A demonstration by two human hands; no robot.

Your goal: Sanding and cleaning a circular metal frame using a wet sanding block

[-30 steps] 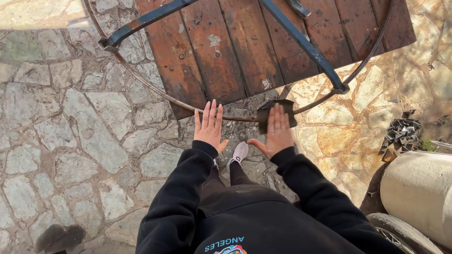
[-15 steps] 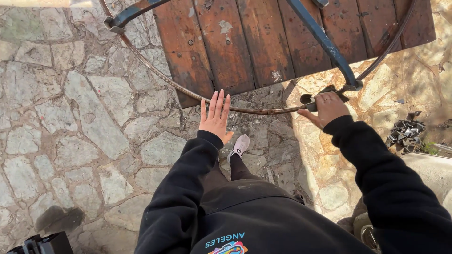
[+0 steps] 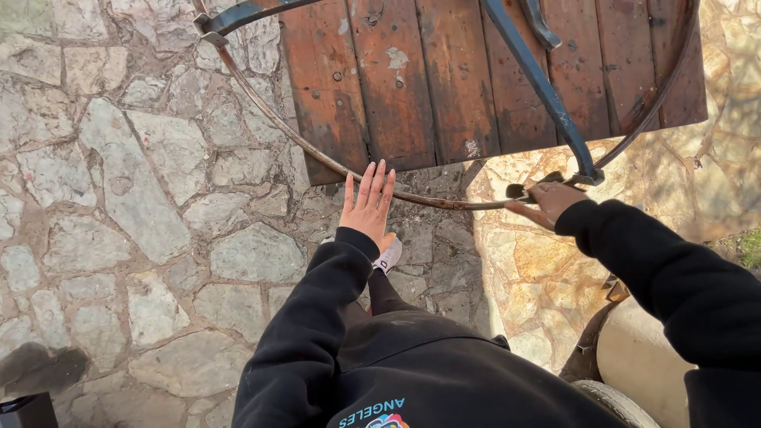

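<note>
My left hand (image 3: 369, 204) is flat with its fingers stretched out, the fingertips at a thin rusty metal ring (image 3: 317, 150). The ring curves round the end of a brown wooden slatted top (image 3: 412, 87). My right hand (image 3: 548, 202) is closed on a small dark pad (image 3: 517, 190) and presses it against the ring. It sits just below the point where a dark blue metal bar (image 3: 539, 87) meets the ring. Both arms are in black sleeves.
Irregular stone paving (image 3: 127, 206) lies underneath, sunlit on the right. My white shoe (image 3: 388, 255) shows below the left hand. A pale rounded container (image 3: 642, 372) stands at the lower right, and a small dark object (image 3: 28, 410) sits in the bottom left corner.
My right hand has slid to the right along the ring with the dark pad, from beside the left hand to the bar's joint. The left hand has stayed at the ring.
</note>
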